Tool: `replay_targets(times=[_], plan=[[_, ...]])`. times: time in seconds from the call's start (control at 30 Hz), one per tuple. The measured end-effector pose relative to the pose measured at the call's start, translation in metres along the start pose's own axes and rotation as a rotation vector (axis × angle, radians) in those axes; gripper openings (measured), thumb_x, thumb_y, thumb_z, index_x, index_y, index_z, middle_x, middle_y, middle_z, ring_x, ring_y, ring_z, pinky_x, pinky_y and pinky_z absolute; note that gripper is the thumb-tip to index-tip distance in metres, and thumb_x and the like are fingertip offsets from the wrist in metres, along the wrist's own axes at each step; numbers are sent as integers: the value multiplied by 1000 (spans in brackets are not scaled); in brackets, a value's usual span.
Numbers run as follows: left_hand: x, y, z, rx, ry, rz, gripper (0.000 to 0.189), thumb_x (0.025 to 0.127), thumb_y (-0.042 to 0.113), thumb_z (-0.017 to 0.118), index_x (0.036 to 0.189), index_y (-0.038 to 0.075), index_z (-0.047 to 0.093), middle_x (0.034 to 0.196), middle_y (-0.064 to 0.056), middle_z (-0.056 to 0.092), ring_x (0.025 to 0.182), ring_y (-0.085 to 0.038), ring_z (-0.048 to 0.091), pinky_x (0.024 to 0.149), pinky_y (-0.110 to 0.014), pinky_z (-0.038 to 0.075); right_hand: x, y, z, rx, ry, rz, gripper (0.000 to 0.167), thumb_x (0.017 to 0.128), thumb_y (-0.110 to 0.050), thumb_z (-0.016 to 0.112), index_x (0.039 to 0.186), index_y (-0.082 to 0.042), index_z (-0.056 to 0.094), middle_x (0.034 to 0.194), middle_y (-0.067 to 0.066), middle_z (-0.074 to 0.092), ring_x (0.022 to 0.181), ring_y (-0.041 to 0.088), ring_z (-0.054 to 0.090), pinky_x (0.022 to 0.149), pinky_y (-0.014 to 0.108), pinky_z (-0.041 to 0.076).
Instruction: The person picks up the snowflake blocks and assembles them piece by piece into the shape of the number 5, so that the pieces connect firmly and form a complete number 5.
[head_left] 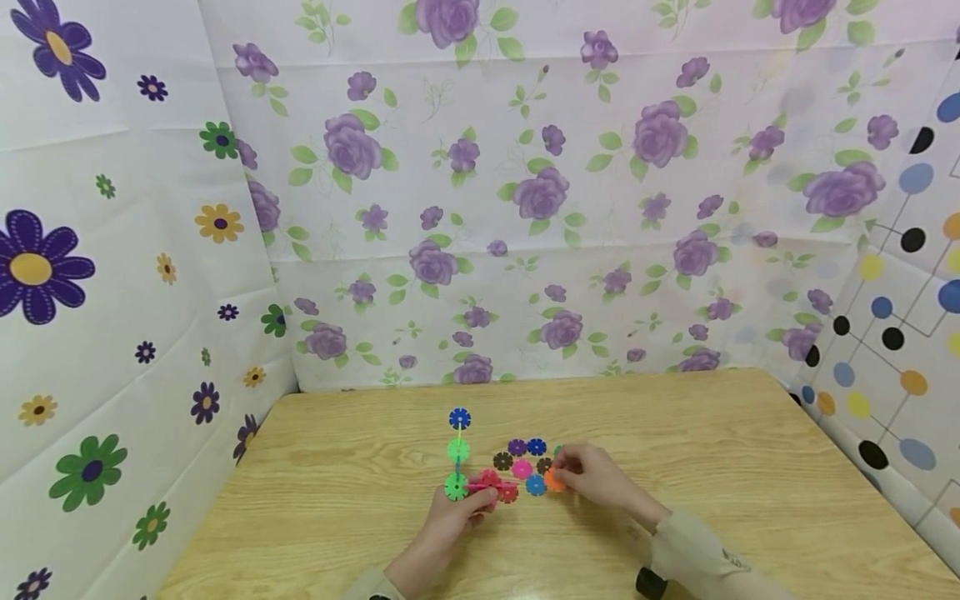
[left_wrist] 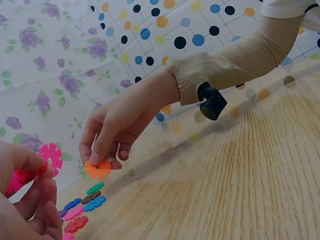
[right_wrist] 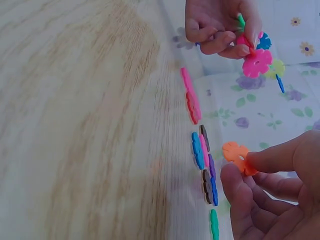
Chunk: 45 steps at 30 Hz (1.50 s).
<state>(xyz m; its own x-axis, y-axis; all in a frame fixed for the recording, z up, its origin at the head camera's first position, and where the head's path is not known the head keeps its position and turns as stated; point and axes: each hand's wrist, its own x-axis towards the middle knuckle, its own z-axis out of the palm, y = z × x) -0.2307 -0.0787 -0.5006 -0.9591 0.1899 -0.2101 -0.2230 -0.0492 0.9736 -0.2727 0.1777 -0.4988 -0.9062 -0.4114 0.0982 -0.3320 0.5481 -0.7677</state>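
My left hand (head_left: 450,518) grips the pink and red end of a joined chain of notched plastic discs (head_left: 458,451). From there the chain rises through green discs to a blue disc (head_left: 460,418) at the top. In the left wrist view a pink disc (left_wrist: 51,159) stands beside the pinching thumb and finger. My right hand (head_left: 598,477) pinches an orange notched disc (left_wrist: 97,170) between thumb and fingers, above the loose discs. In the right wrist view the orange disc (right_wrist: 234,154) faces the camera, part of its edge hidden by the thumb.
Between the hands, several loose discs lie flat on the wooden table (head_left: 337,467): purple (head_left: 517,447), blue (head_left: 536,447), pink (head_left: 522,469), light blue (head_left: 536,485), brown (head_left: 502,461), red (left_wrist: 76,223) and green (left_wrist: 95,188). A flower-patterned cloth (head_left: 495,292) hangs behind the table.
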Motion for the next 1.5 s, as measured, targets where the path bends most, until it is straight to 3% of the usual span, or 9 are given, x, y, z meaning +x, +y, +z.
replay_targets(times=[0.2,0.5,0.83,1.0,1.13,1.5], plan=[[0,1,0,-7,-3,-11,40,88,18,70,123,1,61,82,6,71,78,-8,63,73,-24,50,0,-2,2,31,9,8,5,93,-8,61,91,-8,66,77,3,65,67,21,62,56,21,48],[0,2,0,-76,-31,-24,47,88,16,70,130,-3,56,82,5,71,75,-7,63,68,-21,48,-2,-10,5,198,-23,-32,10,95,-10,60,102,-4,64,89,10,67,77,32,67,68,39,58],[3,1,2,-101,-14,-52,20,86,16,72,104,5,70,79,4,72,73,-7,64,71,-23,51,-5,-22,8,301,-52,-48,19,95,-8,59,112,0,61,92,13,68,76,23,69,71,44,57],[3,1,3,-112,-11,-57,16,86,16,72,99,6,71,79,4,72,73,-7,64,70,-23,51,-6,-27,9,340,-60,-78,21,95,-7,59,113,3,59,92,17,68,77,31,69,71,45,57],[4,0,4,-108,-22,-57,18,87,17,71,101,5,70,79,4,71,73,-7,63,70,-23,51,-7,-29,11,373,-62,-62,22,95,-6,59,115,5,59,93,19,67,78,37,68,71,44,57],[4,-2,4,-145,-59,-43,14,86,16,72,98,8,70,80,6,71,72,-7,61,72,-23,51,-10,-32,16,438,-54,38,21,93,-7,62,111,3,60,92,14,67,82,33,69,74,44,57]])
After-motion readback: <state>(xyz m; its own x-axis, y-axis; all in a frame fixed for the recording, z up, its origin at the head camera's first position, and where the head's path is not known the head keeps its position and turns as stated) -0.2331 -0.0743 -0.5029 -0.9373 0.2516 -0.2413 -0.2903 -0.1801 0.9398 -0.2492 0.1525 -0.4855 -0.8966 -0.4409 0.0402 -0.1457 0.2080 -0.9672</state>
